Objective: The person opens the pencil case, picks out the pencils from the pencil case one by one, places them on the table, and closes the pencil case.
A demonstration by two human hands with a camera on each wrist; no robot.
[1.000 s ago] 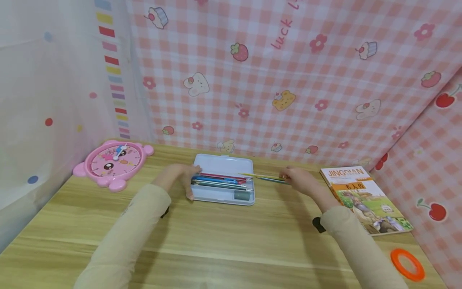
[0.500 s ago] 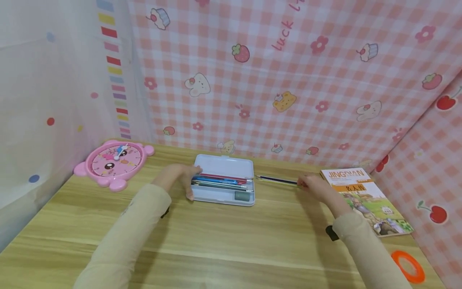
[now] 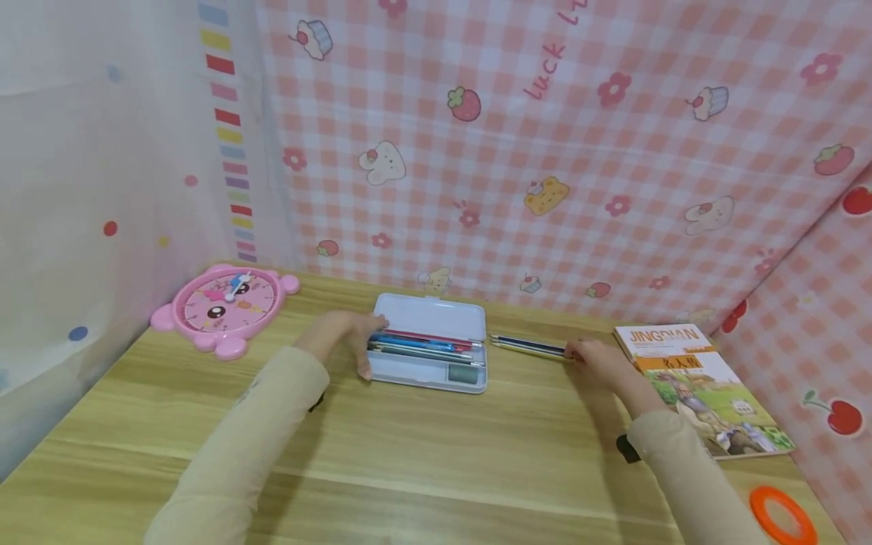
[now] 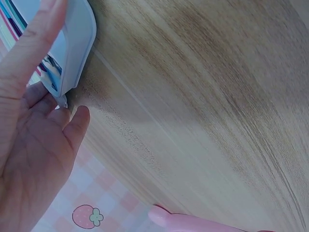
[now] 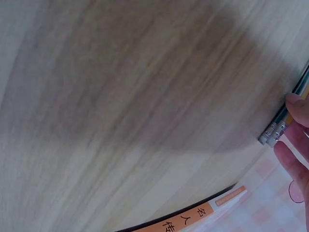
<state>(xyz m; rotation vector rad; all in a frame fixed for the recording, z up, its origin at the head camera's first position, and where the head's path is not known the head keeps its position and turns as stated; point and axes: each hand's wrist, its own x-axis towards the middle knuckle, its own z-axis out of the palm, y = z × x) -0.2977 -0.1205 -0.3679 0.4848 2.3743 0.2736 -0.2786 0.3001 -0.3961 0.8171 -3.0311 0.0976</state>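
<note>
An open white pencil case (image 3: 409,369) lies on the table, with several pens and pencils (image 3: 425,344) and a grey-green block (image 3: 463,373) inside. My left hand (image 3: 350,337) grips its left end, thumb at the front and fingers toward the lid. In the left wrist view, the thumb and fingers of that hand (image 4: 41,121) straddle the corner of the case. To the right of the case, my right hand (image 3: 599,363) pinches two pencils (image 3: 527,346) at their eraser ends, tips pointing at the case. The right wrist view shows the metal bands and erasers (image 5: 273,133) beside the thumb.
A pink bear-shaped clock (image 3: 228,306) lies at the back left. At the right is a book (image 3: 705,390) with a picture cover, close to my right forearm. An orange ring (image 3: 783,515) lies at the front right. Checked cloth (image 3: 504,151) hangs behind the table.
My right hand has moved right, drawing the pencils from over the case to beside it. They now lie almost side by side. My left hand has stayed on the case.
</note>
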